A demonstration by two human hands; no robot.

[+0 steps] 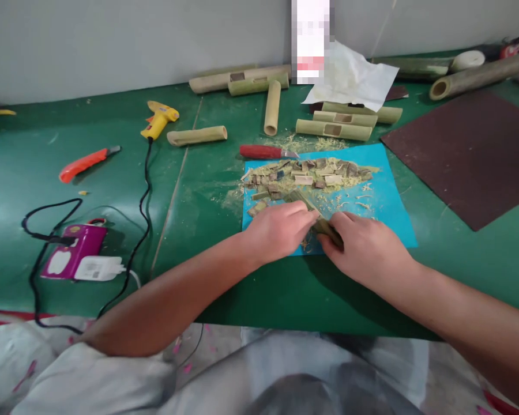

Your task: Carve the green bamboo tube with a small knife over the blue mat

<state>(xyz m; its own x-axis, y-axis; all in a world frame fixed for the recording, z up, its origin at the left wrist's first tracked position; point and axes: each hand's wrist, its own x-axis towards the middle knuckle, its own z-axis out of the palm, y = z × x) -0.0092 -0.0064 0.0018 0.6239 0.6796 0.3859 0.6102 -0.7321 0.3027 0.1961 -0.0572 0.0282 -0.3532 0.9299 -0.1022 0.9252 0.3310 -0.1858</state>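
Note:
Over the blue sheet (393, 213), a short greenish bamboo tube (328, 230) lies slantwise between both hands. My right hand (367, 242) is closed around its near end. My left hand (281, 227) is closed at its middle and far part, with the fingers curled in; whether a small tool is also under them is hidden. Just beyond the hands, bamboo chips (303, 180) and pale shavings are heaped on the sheet. A red-handled carving knife (262, 151) rests at the sheet's far left edge, its blade toward the pile.
Several cut bamboo tubes (334, 130) lie toward the wall. To the left are a yellow glue gun (159, 120), an orange utility knife (86, 165) and a purple power strip (80, 248) with a black cord. A dark brown board (471, 161) covers the right side.

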